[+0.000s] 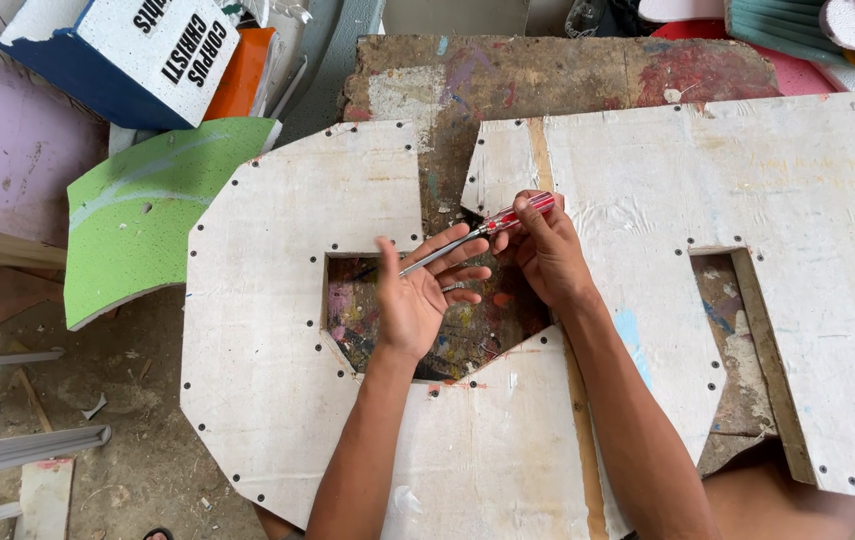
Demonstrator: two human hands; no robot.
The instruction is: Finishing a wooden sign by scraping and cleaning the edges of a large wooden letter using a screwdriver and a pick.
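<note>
Screwdriver point(476, 233) work is going on here: the right hand point(546, 255) is closing its fingers around the clear red handle, and the steel shaft is running down and across from it onto the left hand point(418, 295). That left hand is lying palm-up, fingers spread loose, gripping nothing, with the shaft resting across the fingers. Both hands are hovering over the notch and square cut-out of a big white board point(278, 350) cut like a blocky letter, its edges dotted with dark screw heads. A second white cut board point(748, 190) is sitting just right of the right hand, with its own screw heads.

By my reading, the tool is being readied between fastenings. The next move is calling for the tip to be steered onto one of those edge screws, with the free hand steadying.

Up and well left of the left hand, a white foam block with a blue side point(123, 55) is showing bold black lettering on its top face. An orange piece point(246, 70) is lying beside it, and a curved green panel point(138, 215) is leaning below.
</note>
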